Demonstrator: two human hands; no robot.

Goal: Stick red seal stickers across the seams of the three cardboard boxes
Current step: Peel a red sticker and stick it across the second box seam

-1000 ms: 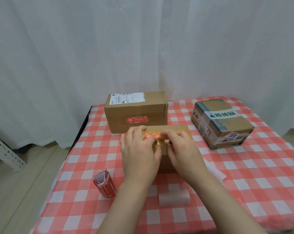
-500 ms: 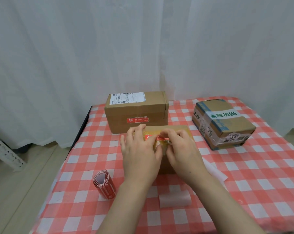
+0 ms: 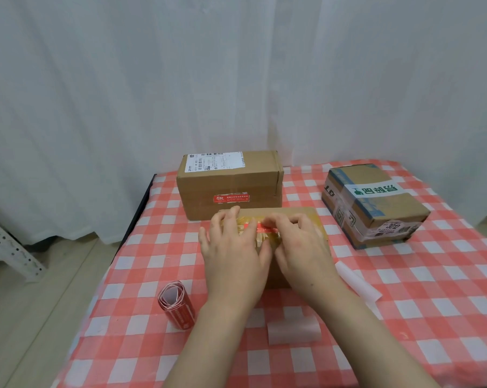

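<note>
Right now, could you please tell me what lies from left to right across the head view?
A roll of red stickers, left hand, right hand, taped box.

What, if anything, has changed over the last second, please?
Very little. Both hands stay on the near box: the left hand lies flat on it, the right hand keeps bent fingertips on the red sticker, of which slightly more now shows toward the right. Nothing was picked up or let go. The back box, the right box, the sticker roll and the backing strips have not moved.
</note>
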